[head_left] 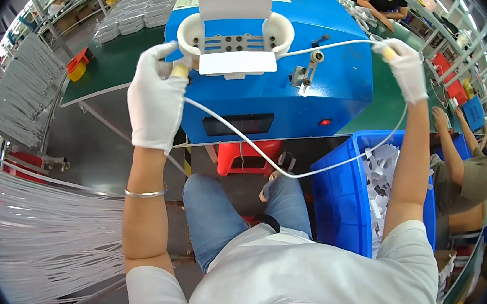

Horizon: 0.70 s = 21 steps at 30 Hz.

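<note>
Both my hands wear white gloves, with pale yellow covers on the thumbs. My left hand (157, 96) is closed in a pinch on a white cable (235, 128), close to the left end of a white oval holder (281, 29). The cable hangs in a long loop and rises toward my right hand (406, 69), which pinches it out to the right. From there a straight stretch runs left to the holder. The holder sits on a blue machine (332, 92), around a slotted metal plate with screws. White card flaps (236, 4) stand behind and in front of the plate.
A blue bin (337, 195) of white scraps stands beside my right leg. Many white cables (49, 226) hang on a rack at left. A red stool (244, 155) is under the table. Clear trays (140, 11) and a yellow tape dispenser (77, 67) lie left; other people work at right.
</note>
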### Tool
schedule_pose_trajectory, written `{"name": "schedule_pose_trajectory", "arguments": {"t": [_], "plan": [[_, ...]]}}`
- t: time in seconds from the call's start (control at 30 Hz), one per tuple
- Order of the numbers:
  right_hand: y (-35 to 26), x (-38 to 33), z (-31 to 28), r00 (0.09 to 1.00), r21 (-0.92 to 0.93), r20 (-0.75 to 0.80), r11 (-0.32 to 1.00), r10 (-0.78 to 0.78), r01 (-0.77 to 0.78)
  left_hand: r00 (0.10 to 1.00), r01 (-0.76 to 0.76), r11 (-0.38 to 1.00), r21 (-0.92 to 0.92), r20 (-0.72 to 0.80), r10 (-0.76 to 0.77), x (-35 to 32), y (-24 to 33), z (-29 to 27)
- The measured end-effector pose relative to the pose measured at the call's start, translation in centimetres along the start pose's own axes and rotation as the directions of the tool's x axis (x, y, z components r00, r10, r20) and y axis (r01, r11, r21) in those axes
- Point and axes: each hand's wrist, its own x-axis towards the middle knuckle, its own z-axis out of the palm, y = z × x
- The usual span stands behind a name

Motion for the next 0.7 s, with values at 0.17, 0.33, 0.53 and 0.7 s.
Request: {"name": "schedule_pose_trajectory", "arguments": {"t": [0.17,0.33,0.53,0.7], "plan": [[2.6,1.2,1.2,0.978,-0.142,0.197,0.989,0.071,-0.043,0.999,0.03,0.998,0.054,-0.043,-0.028,-2.2,0.6,-2.2],[0.5,-1.2,-0.4,0.999,0.08,0.0,0.995,0.054,-0.053,0.99,0.138,0.984,-0.114,-0.005,-0.14,-4.6,-1.3,-5.6],[0.5,-3.7,-1.3,0.988,0.124,-0.032,0.982,0.148,-0.143,0.902,0.375,0.919,-0.123,0.278,-0.331,-7.0,-0.2,-4.7],[-0.4,-4.7,-2.6,0.948,0.146,0.083,0.937,0.308,-0.317,0.688,0.388,0.916,-0.102,0.693,-0.214,-9.7,-2.1,-3.1]]}}
